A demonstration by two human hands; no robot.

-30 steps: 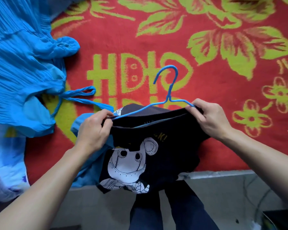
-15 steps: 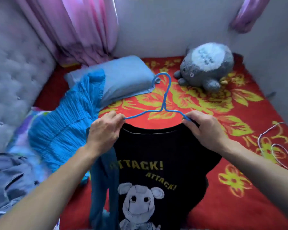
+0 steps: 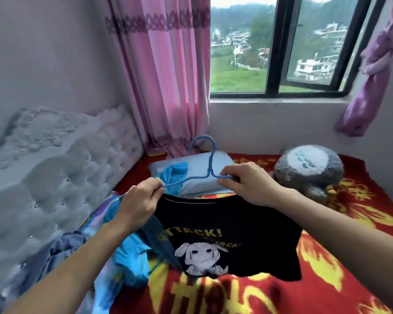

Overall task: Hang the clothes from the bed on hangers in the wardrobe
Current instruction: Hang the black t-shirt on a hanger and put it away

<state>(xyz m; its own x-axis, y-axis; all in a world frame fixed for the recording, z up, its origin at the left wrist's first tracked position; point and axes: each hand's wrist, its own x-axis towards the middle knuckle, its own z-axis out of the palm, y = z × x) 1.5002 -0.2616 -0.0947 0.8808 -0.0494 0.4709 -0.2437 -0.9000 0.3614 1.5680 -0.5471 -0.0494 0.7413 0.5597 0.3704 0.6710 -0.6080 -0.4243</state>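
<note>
Left hand (image 3: 137,201) and right hand (image 3: 247,184) pinch, arms outstretched.

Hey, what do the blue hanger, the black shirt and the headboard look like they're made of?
The blue hanger: a thin bent rod, probably wire with a smooth blue plastic coat.
The black shirt: soft matte knit, likely cotton; it drapes limply and carries a flat print.
The headboard: padded, button-tufted grey upholstery with a slight sheen, perhaps velvet or faux leather.

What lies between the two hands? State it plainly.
In the head view, the hanger spans the gap from the left hand to the right hand, with the neckline of the shirt sagging just below it. A pillow shows behind.
</note>
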